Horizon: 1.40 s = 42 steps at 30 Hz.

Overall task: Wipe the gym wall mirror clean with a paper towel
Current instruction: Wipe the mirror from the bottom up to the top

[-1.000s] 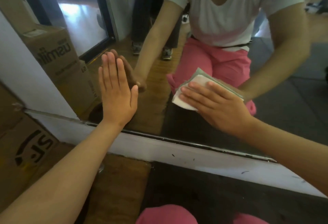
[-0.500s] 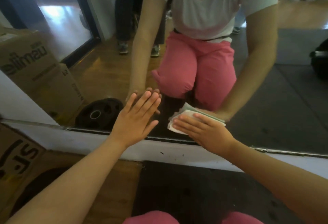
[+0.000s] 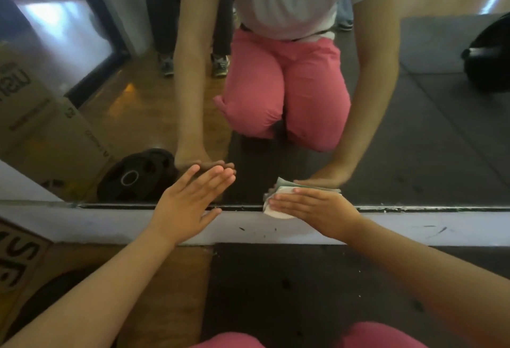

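Note:
The wall mirror (image 3: 414, 140) fills the upper part of the head view, and its bottom edge runs across the middle. My right hand (image 3: 314, 205) presses a folded white paper towel (image 3: 276, 211) flat against the glass at that bottom edge, the towel hanging slightly over the white strip below. My left hand (image 3: 187, 204) rests flat on the glass to the left, fingers spread and pointing up-right, with nothing in it. Both hands and a kneeling person in pink trousers are reflected in the mirror.
A white baseboard strip (image 3: 414, 229) runs under the mirror. A cardboard box (image 3: 19, 254) stands at the left on the wooden floor (image 3: 165, 292); a dark mat (image 3: 303, 292) lies beneath me. The mirror reflects a weight plate (image 3: 135, 176) and another person's legs behind.
Both hands have slid down the glass to its bottom edge. The towel now sits over the lower rim. The view has tilted downward.

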{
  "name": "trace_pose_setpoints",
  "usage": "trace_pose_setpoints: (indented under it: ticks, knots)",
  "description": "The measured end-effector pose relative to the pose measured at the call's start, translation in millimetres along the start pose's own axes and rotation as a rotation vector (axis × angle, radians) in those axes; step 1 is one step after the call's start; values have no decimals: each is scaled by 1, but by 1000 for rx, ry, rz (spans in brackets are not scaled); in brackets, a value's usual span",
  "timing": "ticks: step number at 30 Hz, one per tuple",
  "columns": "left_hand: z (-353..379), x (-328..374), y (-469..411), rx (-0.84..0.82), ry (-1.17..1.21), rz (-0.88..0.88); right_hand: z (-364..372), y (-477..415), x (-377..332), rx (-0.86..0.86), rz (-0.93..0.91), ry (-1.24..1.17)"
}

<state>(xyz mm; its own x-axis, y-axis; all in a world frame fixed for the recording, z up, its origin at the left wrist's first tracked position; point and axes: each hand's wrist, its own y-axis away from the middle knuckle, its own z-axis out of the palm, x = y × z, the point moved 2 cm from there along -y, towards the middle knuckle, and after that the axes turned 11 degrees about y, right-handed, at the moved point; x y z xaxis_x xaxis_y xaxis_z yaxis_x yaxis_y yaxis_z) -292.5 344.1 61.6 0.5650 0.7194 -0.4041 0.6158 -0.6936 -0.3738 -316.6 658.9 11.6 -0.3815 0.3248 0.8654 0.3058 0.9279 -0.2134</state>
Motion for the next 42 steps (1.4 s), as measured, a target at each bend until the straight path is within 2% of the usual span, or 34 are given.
trace_pose_setpoints:
  ticks: [5, 13, 16, 21, 25, 32, 36, 42]
  knots:
    - [-16, 18, 0, 4, 24, -54, -38, 5, 86, 44, 171, 10]
    - [-96, 31, -104, 317, 48, -4, -106, -2, 215, 238, 553, 27]
    - [-127, 22, -146, 394, 42, 2, -114, -3, 226, 257, 608, -61]
    - [-143, 9, -181, 468, -20, 60, -98, -3, 195, 287, 715, -147]
    - [-133, -1, -182, 459, -109, 114, -63, 16, 147, 220, 627, -105]
    - [-126, -3, -185, 524, -137, 142, -3, 70, 44, 42, 227, -86]
    - [-125, -4, -184, 529, -148, 142, 7, 77, 20, 14, 223, -150]
    - [-124, -3, -185, 545, -148, 141, 5, 83, 33, -1, 175, -161]
